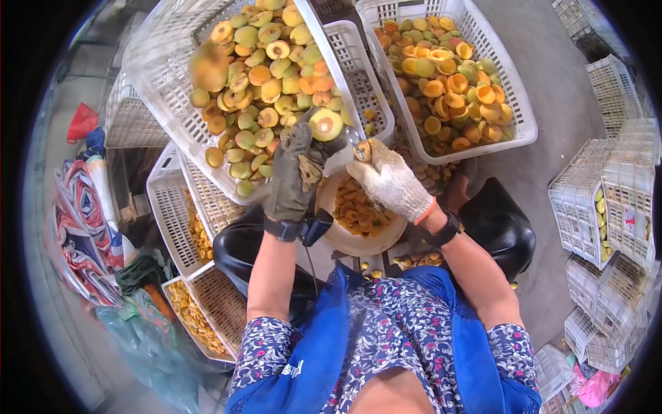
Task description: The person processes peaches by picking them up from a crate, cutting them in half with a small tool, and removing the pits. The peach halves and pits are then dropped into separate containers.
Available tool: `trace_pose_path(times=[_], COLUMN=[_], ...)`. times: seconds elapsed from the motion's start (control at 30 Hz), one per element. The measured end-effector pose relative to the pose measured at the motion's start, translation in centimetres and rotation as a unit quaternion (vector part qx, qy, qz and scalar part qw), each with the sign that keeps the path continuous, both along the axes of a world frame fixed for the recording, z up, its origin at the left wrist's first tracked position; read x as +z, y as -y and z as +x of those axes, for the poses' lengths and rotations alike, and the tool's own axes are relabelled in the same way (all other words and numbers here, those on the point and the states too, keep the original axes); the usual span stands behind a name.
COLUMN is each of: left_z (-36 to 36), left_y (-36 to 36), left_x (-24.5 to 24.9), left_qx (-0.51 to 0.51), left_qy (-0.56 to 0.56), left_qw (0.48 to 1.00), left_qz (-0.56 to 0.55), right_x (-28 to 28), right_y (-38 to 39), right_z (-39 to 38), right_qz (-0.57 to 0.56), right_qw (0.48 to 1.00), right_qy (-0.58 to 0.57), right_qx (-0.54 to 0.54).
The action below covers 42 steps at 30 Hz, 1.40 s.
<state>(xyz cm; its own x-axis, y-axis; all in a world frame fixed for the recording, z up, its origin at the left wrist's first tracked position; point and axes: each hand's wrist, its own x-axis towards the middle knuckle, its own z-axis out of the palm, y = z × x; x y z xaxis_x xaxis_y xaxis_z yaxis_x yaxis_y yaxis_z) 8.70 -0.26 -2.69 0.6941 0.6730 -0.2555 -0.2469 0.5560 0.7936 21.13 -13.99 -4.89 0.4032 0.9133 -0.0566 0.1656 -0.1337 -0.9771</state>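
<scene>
My left hand (296,169), in a worn grey-green glove, holds a cut peach half (325,125) with its pale yellow face up. My right hand (392,176), in a stained white glove, is closed around a small metal pitting tool (355,136). The tool's tip points toward the right edge of the fruit. Just below both hands stands a pale round tub (338,241) between my knees, with brownish-orange scooped pieces (363,210) in it. A white crate (162,134) of cut peach halves (265,76) tilts beyond my left hand.
At the upper right, another white crate (527,134) holds hollowed orange peach halves (455,86). Crates with yellow pieces (196,321) stand at my left, near plastic bags (152,352) and striped sheeting (86,221). Stacked crates (579,200) line the right side. Scraps lie on the floor.
</scene>
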Motion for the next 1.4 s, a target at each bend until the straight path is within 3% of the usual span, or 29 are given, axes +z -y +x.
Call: trace_pose_path(times=[0.07,0.1,0.17,0.27,0.3,0.37,0.4,0.47,0.5,0.57,0.63,0.7,0.77,0.83,0.9,1.0,1.1,1.23,1.3,1.4], left_z=[0.3,0.6,1.1,1.7,1.7,1.9,2.0,1.4,1.1,1.0,0.6,0.1,0.2,0.2,0.2,0.2,0.5,1.0,1.2,1.7], left_y=[1.4,2.0,3.0,4.0,4.1,4.4,4.7,3.7,3.3,3.4,2.8,2.3,2.6,2.7,2.9,3.2,3.7,4.1,4.3,4.3], left_x=[0.2,0.4,0.7,-0.6,-1.0,-1.4,-1.3,-0.8,-0.4,1.0,0.2,-0.7,-0.2,-0.4,-0.6,-1.0,-1.1,-1.7,-2.2,-2.7], left_qx=[0.004,0.009,0.016,0.034,0.033,0.027,0.025,-0.015,-0.053,-0.049,-0.012,-0.015,0.0,0.007,0.012,0.006,0.016,0.016,0.016,0.012], left_qy=[-0.008,-0.017,-0.02,-0.022,-0.022,-0.051,-0.006,-0.009,-0.014,0.003,-0.075,-0.08,0.029,0.039,0.049,0.068,0.067,0.055,0.056,0.06], left_qw=[1.0,0.999,1.0,0.998,0.998,0.99,0.993,0.993,0.991,0.997,0.994,0.994,0.999,0.999,0.998,0.997,0.997,0.998,0.997,0.994], left_qz=[0.018,0.037,0.003,0.046,0.046,0.13,0.118,0.12,0.123,0.065,0.081,0.069,-0.014,-0.02,-0.024,-0.019,-0.02,0.037,0.043,0.088], right_x=[-0.3,-0.8,-1.9,-2.3,-2.2,-2.2,-2.2,-2.5,-2.5,-2.1,-1.6,-1.0,0.4,0.9,1.0,1.3,-0.1,-1.4,-2.3,-3.9], right_y=[0.0,0.1,0.3,0.5,0.5,0.8,1.0,1.6,1.7,1.5,1.3,1.1,1.1,1.0,0.7,0.6,0.7,1.0,1.2,0.8], right_z=[0.1,0.0,-0.2,-0.8,-1.0,-1.2,-1.1,-0.6,-0.3,0.2,0.0,0.1,0.2,0.1,-0.2,-0.3,-0.8,-1.4,-1.7,-1.4], right_qz=[0.117,0.116,0.103,0.112,0.112,0.037,0.037,0.088,0.089,0.153,0.135,0.116,0.091,0.067,-0.001,-0.035,0.026,0.017,0.076,0.152], right_qw=[0.973,0.973,0.902,0.861,0.861,0.921,0.921,0.856,0.856,0.916,0.905,0.976,0.983,0.989,0.999,0.998,0.999,0.998,0.968,0.935], right_qy=[0.2,0.201,0.419,0.495,0.495,0.387,0.388,0.508,0.508,0.369,0.402,0.186,0.157,0.128,-0.036,-0.06,0.012,0.061,0.24,0.32], right_qx=[0.02,0.019,0.028,-0.041,-0.041,-0.025,-0.025,-0.041,-0.038,-0.034,-0.029,0.013,0.012,0.014,-0.005,-0.012,-0.014,-0.013,-0.013,-0.015])
